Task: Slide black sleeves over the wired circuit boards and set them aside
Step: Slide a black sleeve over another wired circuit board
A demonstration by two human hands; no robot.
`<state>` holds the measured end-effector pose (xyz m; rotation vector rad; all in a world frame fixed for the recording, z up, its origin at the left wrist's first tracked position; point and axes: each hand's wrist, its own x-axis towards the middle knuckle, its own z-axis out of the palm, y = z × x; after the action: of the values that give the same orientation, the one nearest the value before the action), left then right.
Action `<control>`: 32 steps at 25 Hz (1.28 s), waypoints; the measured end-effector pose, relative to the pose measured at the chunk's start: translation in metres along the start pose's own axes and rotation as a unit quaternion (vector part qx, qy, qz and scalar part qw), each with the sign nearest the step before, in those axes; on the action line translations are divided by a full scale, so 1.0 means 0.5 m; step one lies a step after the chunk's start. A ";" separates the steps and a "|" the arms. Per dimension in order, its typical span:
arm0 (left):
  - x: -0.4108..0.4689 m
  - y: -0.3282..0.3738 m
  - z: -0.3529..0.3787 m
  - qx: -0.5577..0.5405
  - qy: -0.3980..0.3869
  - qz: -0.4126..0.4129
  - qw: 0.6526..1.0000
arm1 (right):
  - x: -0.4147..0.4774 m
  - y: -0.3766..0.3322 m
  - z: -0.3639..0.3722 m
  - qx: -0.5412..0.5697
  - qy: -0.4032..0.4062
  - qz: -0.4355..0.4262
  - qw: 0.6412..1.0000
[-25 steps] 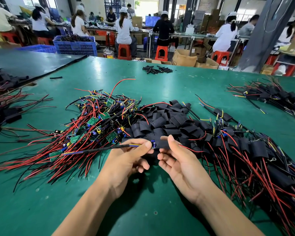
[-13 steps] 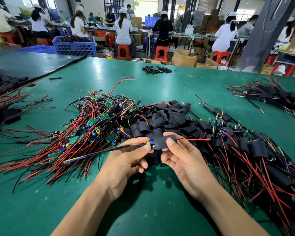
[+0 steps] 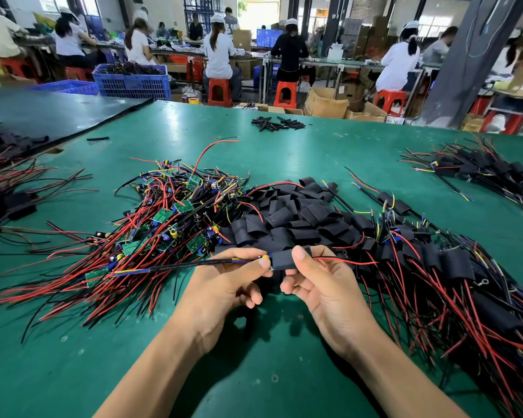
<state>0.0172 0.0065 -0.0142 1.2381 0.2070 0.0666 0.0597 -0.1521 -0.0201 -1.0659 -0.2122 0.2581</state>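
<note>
The person is working near the front edge of the green matted worktop (image 3: 254, 372), about midway along it. The left hand (image 3: 224, 285) is pinching the yellow and blue leads of one wired circuit board between thumb and forefinger, with the other fingers curling loosely beneath. The board's black sheathed cable (image 3: 191, 264) is trailing off toward the left edge. The right hand (image 3: 323, 288) is gripping a flat black tubular sleeve (image 3: 287, 260), thumb on top and fingers underneath. The sleeve is sitting between the two thumbs, and a thin red wire (image 3: 344, 261) is coming out of its right end.

The board itself is hidden (most likely already inside the sleeve), so the sliding step seems to be nearing its end. The next move is calling for a last tug to centre the sleeve over the board. After that, the piece needs setting on the heap of sleeved boards (image 3: 453, 267) running toward the right front corner. A tangle of bare green boards with red and black wires (image 3: 169, 218) is waiting left of centre. Loose black sleeves (image 3: 296, 215) are lying just beyond the hands.
</note>
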 end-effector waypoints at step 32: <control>0.004 -0.006 0.003 -0.004 -0.028 -0.001 1.000 | 0.004 -0.015 0.003 0.001 0.042 0.131 0.990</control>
<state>0.0192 0.0044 -0.0169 1.2295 0.1596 0.0313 0.0620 -0.1535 -0.0127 -1.1012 0.0054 0.4485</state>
